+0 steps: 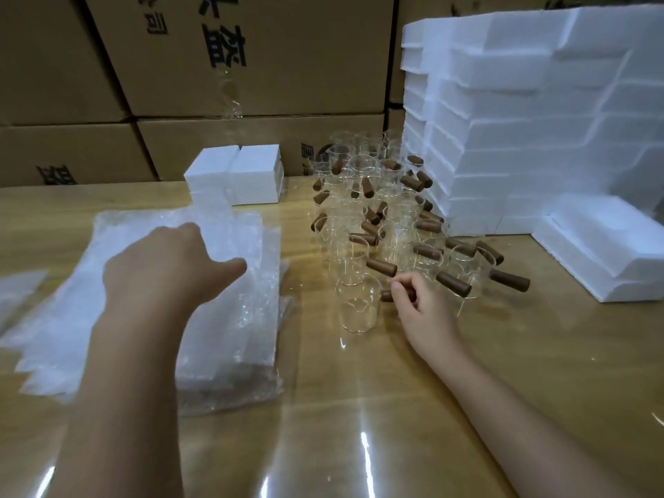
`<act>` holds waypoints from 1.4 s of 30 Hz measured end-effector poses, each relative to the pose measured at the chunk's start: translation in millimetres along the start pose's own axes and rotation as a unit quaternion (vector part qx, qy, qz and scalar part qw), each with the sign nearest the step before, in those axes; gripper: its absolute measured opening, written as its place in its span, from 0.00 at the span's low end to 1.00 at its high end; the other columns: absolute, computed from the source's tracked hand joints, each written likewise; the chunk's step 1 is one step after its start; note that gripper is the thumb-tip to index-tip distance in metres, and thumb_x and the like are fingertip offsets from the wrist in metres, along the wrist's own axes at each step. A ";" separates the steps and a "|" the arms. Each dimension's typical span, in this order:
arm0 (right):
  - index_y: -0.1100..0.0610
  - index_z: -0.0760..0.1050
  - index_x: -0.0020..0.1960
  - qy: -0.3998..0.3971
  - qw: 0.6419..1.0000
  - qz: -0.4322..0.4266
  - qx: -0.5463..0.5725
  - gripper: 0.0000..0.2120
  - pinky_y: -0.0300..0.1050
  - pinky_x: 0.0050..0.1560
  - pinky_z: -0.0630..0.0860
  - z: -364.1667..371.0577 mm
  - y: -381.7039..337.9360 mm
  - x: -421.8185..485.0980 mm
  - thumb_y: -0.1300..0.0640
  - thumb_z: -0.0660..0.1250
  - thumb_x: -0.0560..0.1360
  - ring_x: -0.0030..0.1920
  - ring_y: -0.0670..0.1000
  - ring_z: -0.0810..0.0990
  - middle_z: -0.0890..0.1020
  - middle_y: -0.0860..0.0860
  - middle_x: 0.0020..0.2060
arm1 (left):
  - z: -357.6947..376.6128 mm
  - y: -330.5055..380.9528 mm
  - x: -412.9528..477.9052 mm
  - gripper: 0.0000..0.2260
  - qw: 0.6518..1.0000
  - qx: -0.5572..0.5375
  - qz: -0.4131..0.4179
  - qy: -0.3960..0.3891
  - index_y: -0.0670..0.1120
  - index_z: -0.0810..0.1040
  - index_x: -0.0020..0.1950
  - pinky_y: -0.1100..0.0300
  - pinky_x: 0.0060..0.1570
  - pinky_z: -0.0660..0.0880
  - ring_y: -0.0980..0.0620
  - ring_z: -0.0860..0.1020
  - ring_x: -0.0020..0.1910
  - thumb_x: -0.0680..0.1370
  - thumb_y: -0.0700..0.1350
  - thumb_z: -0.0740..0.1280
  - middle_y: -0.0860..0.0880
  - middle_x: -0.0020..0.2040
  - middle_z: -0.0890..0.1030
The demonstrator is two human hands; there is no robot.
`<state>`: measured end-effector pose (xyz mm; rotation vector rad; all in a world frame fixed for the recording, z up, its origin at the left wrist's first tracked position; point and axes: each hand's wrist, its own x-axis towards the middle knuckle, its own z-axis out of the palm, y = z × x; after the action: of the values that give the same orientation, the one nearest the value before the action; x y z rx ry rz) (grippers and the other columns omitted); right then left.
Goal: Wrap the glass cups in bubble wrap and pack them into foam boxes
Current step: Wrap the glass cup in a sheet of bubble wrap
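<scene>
A clear glass cup point(359, 305) with a brown wooden side handle stands upright at the near edge of a cluster of several like cups point(377, 210). My right hand point(418, 310) pinches that cup's handle between thumb and fingers. My left hand point(169, 267) reaches over a stack of bubble wrap sheets point(233, 310) lying flat on the table, palm down, fingertips hidden behind the hand. Two closed white foam boxes point(237, 174) stand behind the bubble wrap.
A tall stack of white foam boxes point(521, 138) rises at the right, with a foam piece point(603, 246) lying in front of it. Large cardboard cartons point(251, 66) wall off the back. The wooden table point(359, 407) is glossy. More plastic lies at the far left point(18, 292).
</scene>
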<state>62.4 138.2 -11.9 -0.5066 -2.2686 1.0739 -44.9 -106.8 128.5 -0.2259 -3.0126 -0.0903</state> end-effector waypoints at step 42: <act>0.53 0.62 0.74 -0.291 0.825 0.154 0.458 0.45 0.63 0.59 0.75 -68.9 -113.3 33.8 0.30 0.65 0.63 0.61 0.60 0.78 0.75 0.59 0.65 | -26.4 45.3 -35.1 0.12 0.856 -0.132 0.460 0.193 0.47 0.86 0.41 0.49 0.37 0.72 0.42 0.77 0.37 0.68 0.29 0.72 0.46 0.40 0.81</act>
<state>70.2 127.8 124.4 -0.1198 -1.7776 2.5530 -0.6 -69.0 152.7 -1.4292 -2.1874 -0.3935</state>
